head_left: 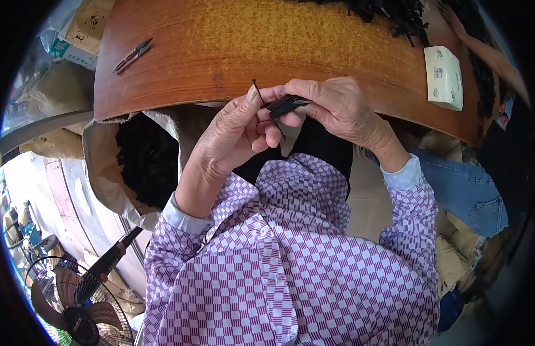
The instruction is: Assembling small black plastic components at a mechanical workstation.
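Note:
In front of my chest, at the table's near edge, my two hands meet over a small bundle of thin black pieces (287,106). My left hand (228,128) pinches a thin black strip (256,85) between thumb and forefinger; its knobbed end sticks up past the thumb. The other fingers of that hand curl loosely below the bundle. From the right, my right hand (343,108) grips the bundle with thumb and fingers. What exactly the black pieces are is too small to tell. Thread snips (133,56) lie on the far left of the table, away from both hands.
The brown wooden table (221,34) carries a heap of black pieces (394,16) and a pale tissue pack (443,78). Below its left edge, an open sack (100,179) holds more black pieces. Another person's arm (492,57) reaches in at right. A fan (80,323) stands lower left.

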